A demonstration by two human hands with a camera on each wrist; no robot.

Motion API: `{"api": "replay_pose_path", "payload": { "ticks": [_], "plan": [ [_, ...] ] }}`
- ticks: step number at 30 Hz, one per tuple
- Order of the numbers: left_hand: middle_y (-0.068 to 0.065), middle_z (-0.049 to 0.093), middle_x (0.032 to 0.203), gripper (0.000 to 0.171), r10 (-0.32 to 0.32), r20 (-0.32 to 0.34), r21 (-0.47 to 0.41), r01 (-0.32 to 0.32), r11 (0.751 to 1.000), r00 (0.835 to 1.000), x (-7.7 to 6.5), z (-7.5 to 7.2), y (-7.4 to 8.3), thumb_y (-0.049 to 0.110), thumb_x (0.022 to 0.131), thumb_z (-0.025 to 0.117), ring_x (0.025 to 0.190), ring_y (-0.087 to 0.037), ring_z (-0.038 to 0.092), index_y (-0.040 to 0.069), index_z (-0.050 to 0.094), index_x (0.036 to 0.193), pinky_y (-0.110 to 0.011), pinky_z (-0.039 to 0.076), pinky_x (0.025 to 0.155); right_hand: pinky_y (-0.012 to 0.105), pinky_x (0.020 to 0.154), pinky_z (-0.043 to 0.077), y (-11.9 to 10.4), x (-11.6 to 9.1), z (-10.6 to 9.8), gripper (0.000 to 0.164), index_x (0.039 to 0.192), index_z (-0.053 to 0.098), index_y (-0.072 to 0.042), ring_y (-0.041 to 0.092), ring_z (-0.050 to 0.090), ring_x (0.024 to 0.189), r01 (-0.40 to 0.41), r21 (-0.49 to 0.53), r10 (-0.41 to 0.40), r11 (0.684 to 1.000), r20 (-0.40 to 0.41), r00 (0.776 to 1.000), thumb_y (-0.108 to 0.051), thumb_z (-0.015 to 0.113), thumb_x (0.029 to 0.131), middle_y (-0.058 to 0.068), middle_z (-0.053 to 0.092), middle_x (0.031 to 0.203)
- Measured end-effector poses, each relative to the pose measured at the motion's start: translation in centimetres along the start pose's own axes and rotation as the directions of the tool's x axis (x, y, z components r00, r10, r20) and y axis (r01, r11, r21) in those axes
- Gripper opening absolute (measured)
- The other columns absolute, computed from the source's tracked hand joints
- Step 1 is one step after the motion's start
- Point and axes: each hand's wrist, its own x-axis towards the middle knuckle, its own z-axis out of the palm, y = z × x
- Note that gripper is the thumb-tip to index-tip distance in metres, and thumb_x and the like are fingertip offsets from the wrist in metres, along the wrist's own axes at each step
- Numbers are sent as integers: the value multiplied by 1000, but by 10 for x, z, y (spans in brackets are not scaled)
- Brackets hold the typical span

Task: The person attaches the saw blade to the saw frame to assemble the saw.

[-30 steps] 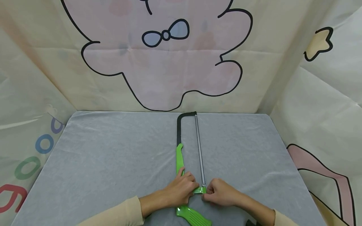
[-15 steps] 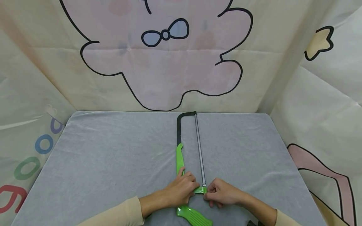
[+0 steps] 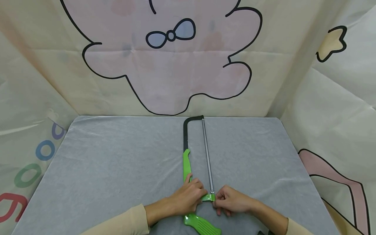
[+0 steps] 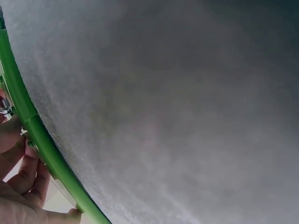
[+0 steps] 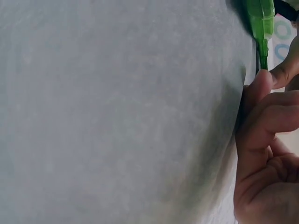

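A hacksaw (image 3: 186,161) with a green and black frame lies flat on the grey cloth, its ribbed green handle (image 3: 203,225) toward the near edge. Its thin metal blade (image 3: 207,155) runs along the right side to a green blade holder (image 3: 208,197). My left hand (image 3: 188,196) grips the green frame beside that holder. In the left wrist view, fingers (image 4: 28,175) wrap against the green frame. My right hand (image 3: 232,199) pinches at the holder's right end with thumb and forefinger, which hide what is between them. In the right wrist view, a fingertip (image 5: 265,79) meets the green part's tip.
Grey cloth (image 3: 129,156) covers the table around the saw. Pale printed curtains (image 3: 176,75) stand behind it and on both sides. A small dark object (image 3: 260,232) shows at the bottom edge near the right sleeve (image 3: 296,227).
My right hand has shifted slightly to the right, and its lower fingers now show beneath the thumb. The left hand and hacksaw stay almost where they were.
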Motion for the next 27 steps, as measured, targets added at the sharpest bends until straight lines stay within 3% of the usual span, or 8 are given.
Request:
{"api": "replay_pose_path", "payload": {
  "ticks": [9, 14, 17, 20, 23, 27],
  "plan": [
    [6, 62, 93, 21, -10, 22, -5, 10, 1000, 1000, 0, -2, 1, 13, 79, 79, 100, -11, 54, 16, 73, 98, -60, 37, 103, 17, 38, 37, 2, 0, -2, 24, 84, 68, 10, 0, 47, 42, -6, 38, 4, 999, 35, 999, -6, 54, 93, 14, 67, 67],
    [6, 62, 93, 20, -14, 29, 6, 14, 1000, 999, 0, -2, 2, 13, 78, 79, 100, -11, 54, 17, 73, 96, -60, 37, 102, 18, 37, 37, 2, 1, -3, 25, 84, 68, 10, 1, 46, 41, -14, 31, 12, 999, 57, 998, -8, 54, 94, 9, 67, 66],
    [6, 62, 93, 20, -10, 33, 6, 9, 1000, 999, 0, -3, 2, 12, 78, 79, 99, -11, 54, 18, 73, 96, -60, 38, 102, 19, 36, 37, 0, 1, -3, 27, 80, 68, 10, 2, 45, 40, -16, 9, 16, 1000, 55, 998, -10, 57, 94, 12, 65, 64],
    [6, 63, 94, 20, -8, 35, 12, 7, 1000, 999, 0, -3, 2, 12, 79, 78, 99, -11, 55, 18, 73, 96, -60, 38, 102, 19, 35, 36, -3, 0, -4, 31, 74, 67, 9, 2, 43, 38, -22, -40, 23, 999, 40, 999, -14, 60, 94, 11, 63, 60],
    [6, 65, 95, 19, -13, 38, 44, 11, 999, 999, 1, -4, 3, 13, 78, 79, 99, -11, 55, 20, 74, 95, -58, 38, 101, 19, 37, 36, -8, 0, -6, 33, 69, 67, 5, 1, 42, 39, -23, -139, 20, 990, -23, 1000, -18, 63, 91, 3, 59, 55],
    [8, 67, 96, 18, -27, 68, 88, 21, 996, 997, 4, -10, 5, 17, 76, 79, 99, -10, 57, 22, 74, 93, -56, 39, 101, 19, 42, 35, -18, 3, -16, 28, 69, 69, -4, 0, 43, 45, -19, -315, -30, 949, -150, 988, -21, 65, 91, -9, 55, 55]
  ]
}}
